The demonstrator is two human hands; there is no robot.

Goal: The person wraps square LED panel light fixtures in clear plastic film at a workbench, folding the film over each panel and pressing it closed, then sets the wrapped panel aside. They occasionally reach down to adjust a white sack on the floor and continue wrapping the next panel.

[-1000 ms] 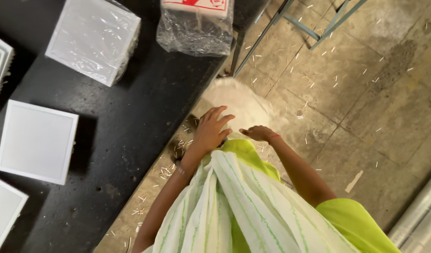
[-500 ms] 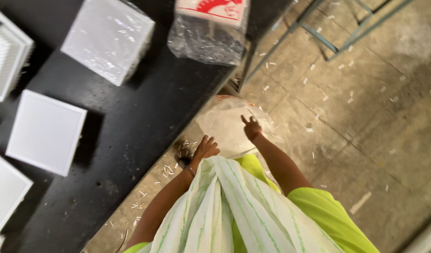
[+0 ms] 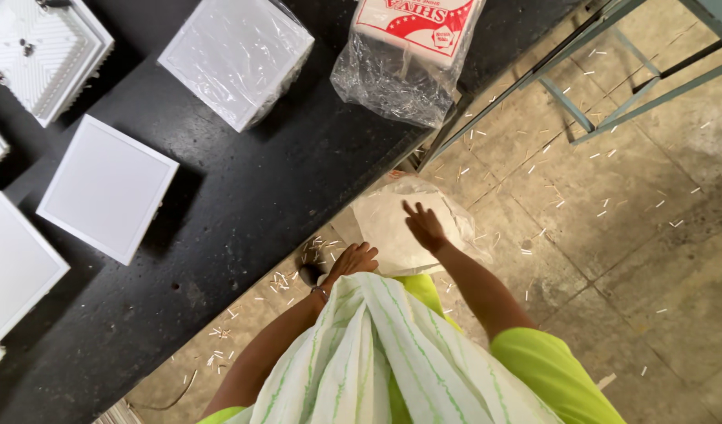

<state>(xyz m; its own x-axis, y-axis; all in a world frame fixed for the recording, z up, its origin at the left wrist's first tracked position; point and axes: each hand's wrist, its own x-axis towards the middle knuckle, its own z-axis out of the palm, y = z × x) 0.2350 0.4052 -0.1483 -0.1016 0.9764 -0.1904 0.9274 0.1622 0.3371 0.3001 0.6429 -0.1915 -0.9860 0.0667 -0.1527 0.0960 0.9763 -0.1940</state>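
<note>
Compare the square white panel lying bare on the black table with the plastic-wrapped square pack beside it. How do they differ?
The bare white panel is flat, matte and uncovered; the wrapped pack is thicker and sealed in shiny, crinkled clear plastic. The panel lies nearer the left edge of the view, while the pack sits further up the black table. Both are square, white and out of either hand's reach.

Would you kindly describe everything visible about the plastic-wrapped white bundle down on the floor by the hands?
The plastic-wrapped bundle is a pale, flat-looking stack in clear, crinkled film, lying on the concrete floor beside the black table's edge. The right hand rests spread on top of it; the left hand is at its near edge, fingers curled.
</note>
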